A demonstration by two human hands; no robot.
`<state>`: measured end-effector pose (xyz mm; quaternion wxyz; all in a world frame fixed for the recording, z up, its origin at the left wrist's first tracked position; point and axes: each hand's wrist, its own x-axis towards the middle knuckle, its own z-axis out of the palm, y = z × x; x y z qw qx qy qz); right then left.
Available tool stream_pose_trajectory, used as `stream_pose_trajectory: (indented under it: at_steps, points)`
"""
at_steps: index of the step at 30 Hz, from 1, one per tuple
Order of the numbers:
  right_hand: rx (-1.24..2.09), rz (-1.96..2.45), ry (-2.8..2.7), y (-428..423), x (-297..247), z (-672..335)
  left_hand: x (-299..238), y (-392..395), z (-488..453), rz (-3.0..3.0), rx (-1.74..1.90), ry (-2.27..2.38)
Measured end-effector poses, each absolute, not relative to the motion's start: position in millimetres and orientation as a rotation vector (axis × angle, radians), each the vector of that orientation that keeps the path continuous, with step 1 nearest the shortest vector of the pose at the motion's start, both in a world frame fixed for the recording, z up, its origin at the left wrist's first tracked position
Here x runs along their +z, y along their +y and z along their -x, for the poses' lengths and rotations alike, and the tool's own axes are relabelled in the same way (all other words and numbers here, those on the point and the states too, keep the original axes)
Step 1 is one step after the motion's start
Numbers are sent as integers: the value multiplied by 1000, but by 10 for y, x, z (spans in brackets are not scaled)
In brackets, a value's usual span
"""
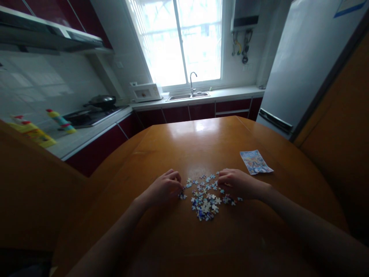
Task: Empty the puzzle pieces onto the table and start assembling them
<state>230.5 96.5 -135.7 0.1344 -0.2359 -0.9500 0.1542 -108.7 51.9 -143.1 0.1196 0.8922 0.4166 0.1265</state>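
Pieces (206, 206): loose on desk (173, 150), spread between left hand (166, 187) and right hand (238, 184). Thickest in a heap on near side, midway between both hands; thinner and more single toward far side. Mostly pale, blue and purple; overlapping in the heap.

Left hand: curled, lowered to left edge of spread, with a few pieces just beside and below it. Cannot tell whether gripping one.

Right hand: bent inward, low over right edge of spread, with a darker cluster just on its near side. Underside hidden; cannot tell if closed on a piece.

Sheet (256, 161): printed, lying on desk beyond right hand and farther right, apart from pieces.

Behind: sink (179, 97) below window (201, 46).
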Motion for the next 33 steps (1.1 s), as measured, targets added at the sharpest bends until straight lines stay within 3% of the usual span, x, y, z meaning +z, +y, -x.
stream_pose_trajectory:
  at_steps: [19,29,33]
  points:
    - [490,682,-2746,969,-1342,-2331,-1391,553,1122,-2360,309,1145]
    - [501,636,-2773,966,-1438,-2293,-1417,616,1523,-1958,16,1431]
    - [491,562,-2797,915,-1485,-2230,-1363,561,1368,-1951,100,1455]
